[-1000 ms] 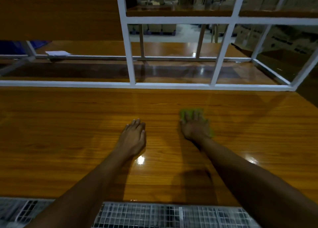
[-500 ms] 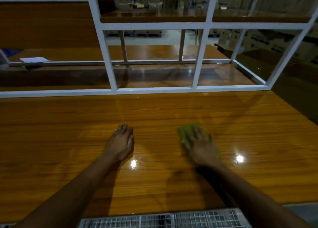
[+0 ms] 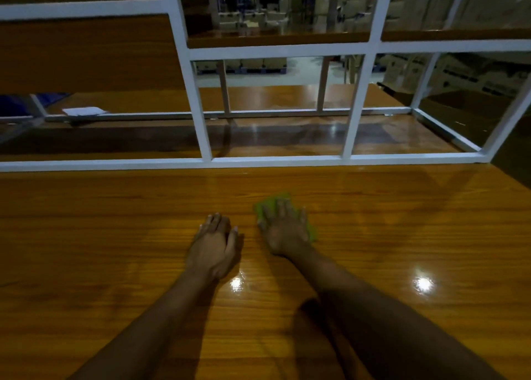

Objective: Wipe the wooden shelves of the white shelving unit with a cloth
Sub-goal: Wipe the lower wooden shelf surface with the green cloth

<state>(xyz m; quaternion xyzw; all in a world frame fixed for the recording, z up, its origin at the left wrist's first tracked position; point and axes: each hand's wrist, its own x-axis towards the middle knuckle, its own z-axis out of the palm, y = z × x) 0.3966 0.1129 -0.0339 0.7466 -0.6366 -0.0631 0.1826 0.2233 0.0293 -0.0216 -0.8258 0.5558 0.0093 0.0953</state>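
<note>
The right hand [image 3: 284, 230], fingers spread flat on the green cloth [image 3: 267, 203], has slid it along the wooden shelf [image 3: 115, 236] toward the flat, empty left hand [image 3: 214, 244], both nearer me than the white frame [image 3: 258, 159], so that stretch looks wiped.

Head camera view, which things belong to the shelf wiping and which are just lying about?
Job: green cloth under the right hand; wooden shelf; white frame; left hand resting on the shelf.
Lying about: white paper on the far shelf; boxes beyond the unit.
</note>
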